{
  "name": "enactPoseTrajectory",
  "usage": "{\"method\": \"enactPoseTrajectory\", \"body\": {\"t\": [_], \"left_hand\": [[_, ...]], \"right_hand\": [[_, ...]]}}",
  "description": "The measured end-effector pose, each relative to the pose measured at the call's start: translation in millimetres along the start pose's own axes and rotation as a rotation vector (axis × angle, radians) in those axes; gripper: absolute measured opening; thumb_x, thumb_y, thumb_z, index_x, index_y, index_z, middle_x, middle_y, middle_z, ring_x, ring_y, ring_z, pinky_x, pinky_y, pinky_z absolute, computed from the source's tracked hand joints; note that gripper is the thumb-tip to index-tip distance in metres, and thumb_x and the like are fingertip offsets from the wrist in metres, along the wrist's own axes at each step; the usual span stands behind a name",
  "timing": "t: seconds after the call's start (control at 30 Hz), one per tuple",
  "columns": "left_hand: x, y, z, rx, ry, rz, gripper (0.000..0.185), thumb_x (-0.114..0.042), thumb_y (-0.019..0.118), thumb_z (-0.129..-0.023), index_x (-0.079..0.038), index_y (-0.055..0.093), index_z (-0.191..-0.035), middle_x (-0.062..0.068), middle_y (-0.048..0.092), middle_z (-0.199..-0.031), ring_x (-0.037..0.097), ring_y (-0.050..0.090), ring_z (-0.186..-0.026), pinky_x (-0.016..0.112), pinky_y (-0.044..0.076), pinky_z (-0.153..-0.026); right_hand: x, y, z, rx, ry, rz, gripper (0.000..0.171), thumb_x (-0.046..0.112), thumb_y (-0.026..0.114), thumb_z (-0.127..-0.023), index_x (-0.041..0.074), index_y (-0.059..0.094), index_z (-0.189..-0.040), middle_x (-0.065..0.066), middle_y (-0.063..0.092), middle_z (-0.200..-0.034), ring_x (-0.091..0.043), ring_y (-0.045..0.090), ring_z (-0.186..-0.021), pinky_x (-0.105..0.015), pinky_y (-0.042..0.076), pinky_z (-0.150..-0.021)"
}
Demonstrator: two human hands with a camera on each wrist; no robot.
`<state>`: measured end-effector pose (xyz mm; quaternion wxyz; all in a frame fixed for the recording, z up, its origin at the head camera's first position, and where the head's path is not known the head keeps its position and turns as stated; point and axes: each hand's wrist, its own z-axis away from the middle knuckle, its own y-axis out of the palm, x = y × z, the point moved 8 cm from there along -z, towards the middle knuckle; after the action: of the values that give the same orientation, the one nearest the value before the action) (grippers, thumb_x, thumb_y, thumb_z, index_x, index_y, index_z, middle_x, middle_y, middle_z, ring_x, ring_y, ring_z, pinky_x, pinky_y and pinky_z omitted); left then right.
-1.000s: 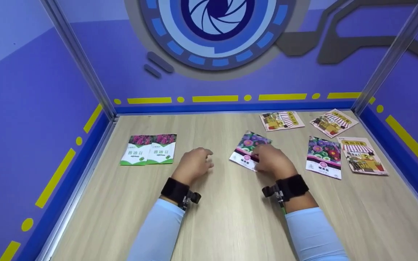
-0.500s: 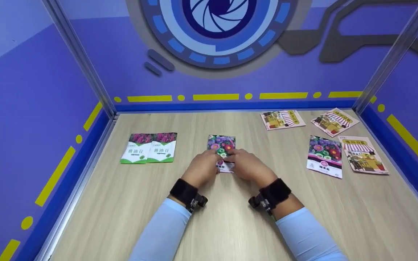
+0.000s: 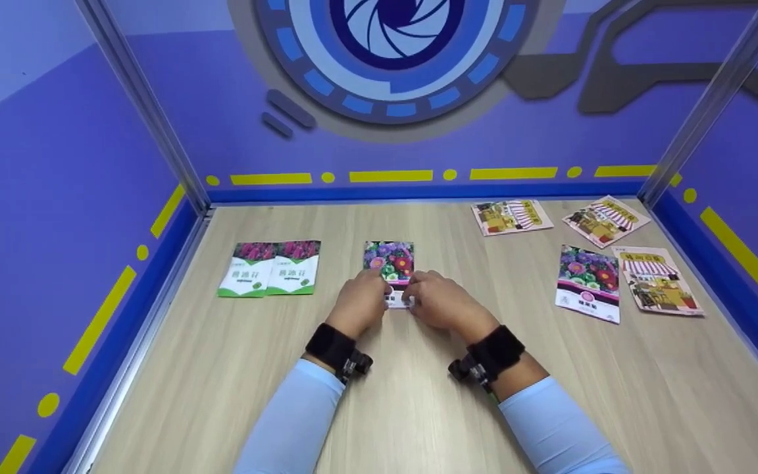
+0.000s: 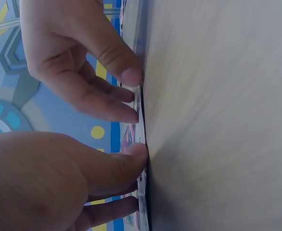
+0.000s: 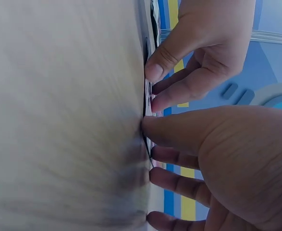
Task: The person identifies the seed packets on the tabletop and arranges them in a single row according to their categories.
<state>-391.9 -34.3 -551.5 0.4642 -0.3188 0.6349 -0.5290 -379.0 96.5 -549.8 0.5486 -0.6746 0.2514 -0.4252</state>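
Flower packet (image 3: 389, 253) has slid a bit left since half a second ago. Lies mid tabletop (image 3: 405, 395), photo end pointing away from the person. Left hand (image 3: 358, 301) and right hand (image 3: 446, 301) flank its near end, thumbs and fingers pinching it there. Two green-and-white packets (image 3: 293, 275) sit to the left, overlapping. Second flower packet (image 3: 587, 283) is well off to the right, slightly rotated; three market-stall packets (image 3: 659, 283) lie beside and beyond that one.

Wrist views low, near fingers (image 4: 116, 109)
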Motion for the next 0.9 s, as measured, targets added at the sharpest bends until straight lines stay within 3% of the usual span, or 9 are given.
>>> {"method": "enactPoseTrajectory", "body": {"t": [0.13,0.27,0.5,0.9], "left_hand": [[7.5,-5.0,0.0,-0.029,-0.017,-0.012,0.007,-0.008,0.080,-0.101,-0.009,0.087,-0.102,0.013,0.079,-0.117,0.032,0.075,-0.110,0.051,0.064,-0.093],[14.7,-7.8,-1.7,-0.078,-0.056,-0.034,0.016,-0.018,0.082,-0.103,-0.007,0.084,-0.091,0.014,0.080,-0.111,0.034,0.077,-0.103,0.053,0.065,-0.089],[16.0,-6.4,-2.3,-0.122,-0.097,-0.077,0.027,-0.029,0.091,-0.098,-0.003,0.086,-0.100,0.017,0.082,-0.113,0.038,0.079,-0.107,0.056,0.066,-0.093],[35.7,-10.0,-1.6,-0.139,-0.164,-0.114,0.016,-0.020,0.090,-0.098,-0.004,0.086,-0.098,0.015,0.082,-0.110,0.036,0.080,-0.103,0.054,0.066,-0.091]], "right_hand": [[7,-1,1,0.010,-0.031,0.007,0.022,0.016,0.079,-0.106,0.009,0.086,-0.126,-0.015,0.077,-0.141,-0.040,0.070,-0.125,-0.057,0.063,-0.105],[9,1,3,0.033,-0.025,-0.008,0.028,0.018,0.075,-0.109,0.012,0.084,-0.134,-0.014,0.073,-0.154,-0.043,0.068,-0.128,-0.065,0.063,-0.102],[8,4,5,0.058,-0.012,-0.013,0.031,0.020,0.073,-0.110,0.016,0.082,-0.140,-0.008,0.069,-0.162,-0.042,0.066,-0.132,-0.074,0.060,-0.102],[4,4,5,0.062,-0.007,-0.015,0.034,0.018,0.075,-0.108,0.016,0.081,-0.142,-0.004,0.067,-0.165,-0.040,0.065,-0.135,-0.076,0.058,-0.104]]}}
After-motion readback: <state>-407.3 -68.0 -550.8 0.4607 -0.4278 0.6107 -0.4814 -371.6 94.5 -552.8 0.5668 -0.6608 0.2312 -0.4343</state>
